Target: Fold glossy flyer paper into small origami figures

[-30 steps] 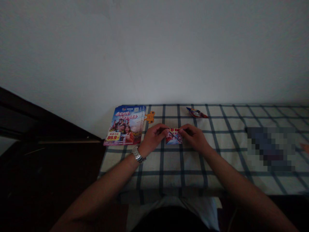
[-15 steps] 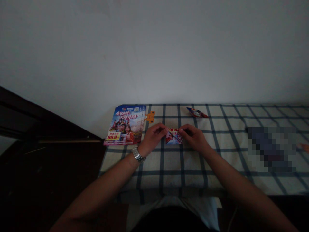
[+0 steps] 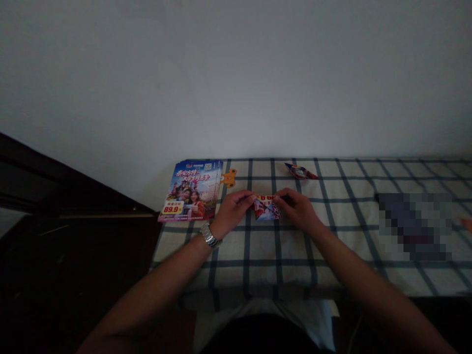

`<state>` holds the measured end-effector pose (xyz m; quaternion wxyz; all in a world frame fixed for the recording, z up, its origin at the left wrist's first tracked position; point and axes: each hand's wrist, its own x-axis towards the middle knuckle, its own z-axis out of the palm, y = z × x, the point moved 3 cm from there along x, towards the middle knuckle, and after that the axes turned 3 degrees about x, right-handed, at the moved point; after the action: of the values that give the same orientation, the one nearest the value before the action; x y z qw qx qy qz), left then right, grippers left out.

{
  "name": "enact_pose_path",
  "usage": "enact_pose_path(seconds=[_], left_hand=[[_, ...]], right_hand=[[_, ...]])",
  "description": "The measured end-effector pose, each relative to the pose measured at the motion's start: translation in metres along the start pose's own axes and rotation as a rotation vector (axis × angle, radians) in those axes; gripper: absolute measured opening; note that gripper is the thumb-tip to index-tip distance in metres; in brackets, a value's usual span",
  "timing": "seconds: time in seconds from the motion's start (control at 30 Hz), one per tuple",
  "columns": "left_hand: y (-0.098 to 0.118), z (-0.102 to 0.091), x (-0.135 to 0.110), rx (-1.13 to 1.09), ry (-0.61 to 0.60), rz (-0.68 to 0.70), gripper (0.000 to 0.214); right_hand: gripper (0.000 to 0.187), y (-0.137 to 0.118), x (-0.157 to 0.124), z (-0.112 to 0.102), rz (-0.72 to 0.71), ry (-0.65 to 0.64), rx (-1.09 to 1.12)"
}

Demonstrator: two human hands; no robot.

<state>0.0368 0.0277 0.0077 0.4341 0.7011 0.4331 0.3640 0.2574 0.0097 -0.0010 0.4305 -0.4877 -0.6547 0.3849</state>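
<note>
Two hands pinch a folded paper flyer [image 3: 266,210] at centre frame, where it lies on a checked cloth [image 3: 334,255]. The left hand [image 3: 232,212] and right hand [image 3: 298,210] each clamp their grip on its top edge, thumb against fingers. Thin and glossy, it looks light and soft, likely to slip or crease under pressure, so its folded edges seem the surest place to hold. Toward the upper left of the cloth, a stack of printed flyers [image 3: 190,189] lies just beside an orange plastic piece [image 3: 229,178]. A smaller folded flyer [image 3: 300,172] sits near the far edge, and a metal wristwatch [image 3: 209,235] shows just behind the left hand.
</note>
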Motion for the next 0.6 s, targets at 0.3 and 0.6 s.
enact_pose_path(seconds=[0.3, 0.6], left_hand=[[-0.0033, 0.0038, -0.0005, -0.051, 0.025, 0.013, 0.029], [-0.002, 0.0066, -0.0003, -0.124, 0.002, 0.024, 0.025]], right_hand=[[0.022, -0.0005, 0.0004, 0.0002, -0.006, -0.01, 0.004], [0.022, -0.0048, -0.0023, 0.0041, -0.042, -0.054, -0.032]])
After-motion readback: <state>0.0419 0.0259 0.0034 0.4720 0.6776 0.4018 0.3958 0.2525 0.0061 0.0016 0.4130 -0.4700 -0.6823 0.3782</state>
